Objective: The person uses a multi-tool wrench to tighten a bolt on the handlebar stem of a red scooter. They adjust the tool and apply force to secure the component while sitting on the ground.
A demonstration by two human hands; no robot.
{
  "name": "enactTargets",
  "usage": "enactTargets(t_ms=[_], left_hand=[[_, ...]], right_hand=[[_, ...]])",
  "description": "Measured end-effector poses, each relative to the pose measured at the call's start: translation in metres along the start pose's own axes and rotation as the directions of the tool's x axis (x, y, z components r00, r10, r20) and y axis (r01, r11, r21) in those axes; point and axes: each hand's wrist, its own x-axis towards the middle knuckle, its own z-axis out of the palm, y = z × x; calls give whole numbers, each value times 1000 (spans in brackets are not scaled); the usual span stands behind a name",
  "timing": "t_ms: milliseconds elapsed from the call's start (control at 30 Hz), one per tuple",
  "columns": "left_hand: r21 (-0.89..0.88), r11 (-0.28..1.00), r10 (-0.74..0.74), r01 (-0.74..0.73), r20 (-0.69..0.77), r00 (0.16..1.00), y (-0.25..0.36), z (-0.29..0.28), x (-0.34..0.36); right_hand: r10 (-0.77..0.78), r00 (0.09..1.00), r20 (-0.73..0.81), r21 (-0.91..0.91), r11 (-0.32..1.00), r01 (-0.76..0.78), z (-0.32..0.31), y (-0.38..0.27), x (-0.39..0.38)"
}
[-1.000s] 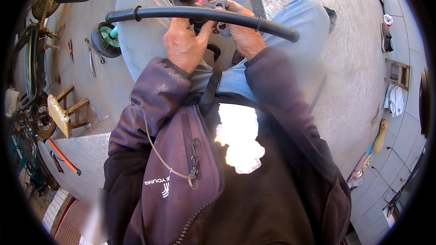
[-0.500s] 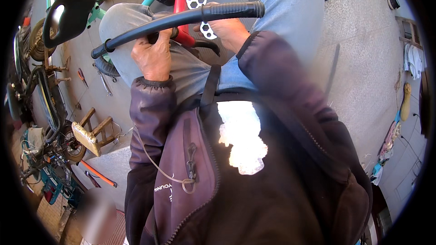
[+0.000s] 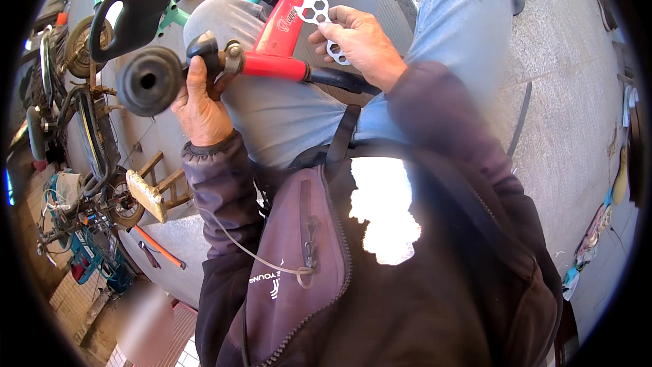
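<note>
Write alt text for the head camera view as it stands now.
A seated person's right hand holds a flat silver multi-hole hex wrench beside a red bike frame, while the left hand holds the black handlebar, seen end-on. A wooden stool stands at left.

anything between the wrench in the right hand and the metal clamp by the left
Yes: in this view the red frame lies across the line from the flat wrench in the right hand to the metal clamp by the left hand. Whether it blocks the way in depth, I cannot tell.
</note>
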Motion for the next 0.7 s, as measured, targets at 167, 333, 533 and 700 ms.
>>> enactTargets(t_ms=[167, 333, 533, 700], left_hand=[[-107, 994, 25, -30, -54, 998, -15, -4, -9], [-190, 981, 19, -24, -31, 999, -14, 2, -13], [-164, 986, 6, 7, 76, 997, -10, -18, 13], [-300, 954, 43, 8, 164, 986, 17, -27, 61]], right_hand=[[-31, 991, 129, -60, 997, 39, 6, 0, -1], [-65, 984, 165, -148, 985, 89, 10, 11, 2], [51, 996, 76, -415, 910, -15, -10, 16, 2], [162, 970, 183, -392, 917, -79, -4, 0, -9]])
